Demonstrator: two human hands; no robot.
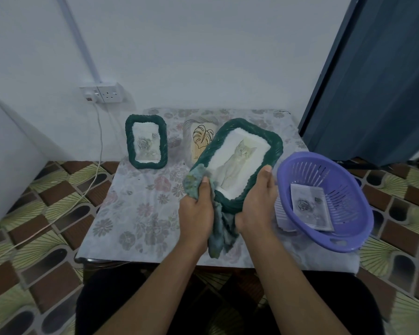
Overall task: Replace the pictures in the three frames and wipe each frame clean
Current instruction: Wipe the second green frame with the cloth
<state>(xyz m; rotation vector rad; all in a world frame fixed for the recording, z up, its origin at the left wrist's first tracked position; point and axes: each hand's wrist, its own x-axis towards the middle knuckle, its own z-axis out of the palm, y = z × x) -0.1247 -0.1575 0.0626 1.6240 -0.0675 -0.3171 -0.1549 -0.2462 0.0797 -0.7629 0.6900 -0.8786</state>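
I hold a green woven frame (273,143) with a cat picture, tilted above the table. My right hand (258,204) grips its lower right edge. My left hand (196,209) clutches a blue-green cloth (219,235) and presses it against the frame's lower left rim. A second green frame (146,141) with a rose picture stands upright at the back left. Between them a pale frame (200,137) with a leaf drawing stands, partly hidden behind the held frame.
A purple plastic basket (348,234) sits at the table's right edge with a rose picture (310,206) inside. The small table has a floral cloth (136,213). A wall socket (103,93) and its cable are at the left, a blue curtain (377,81) at the right.
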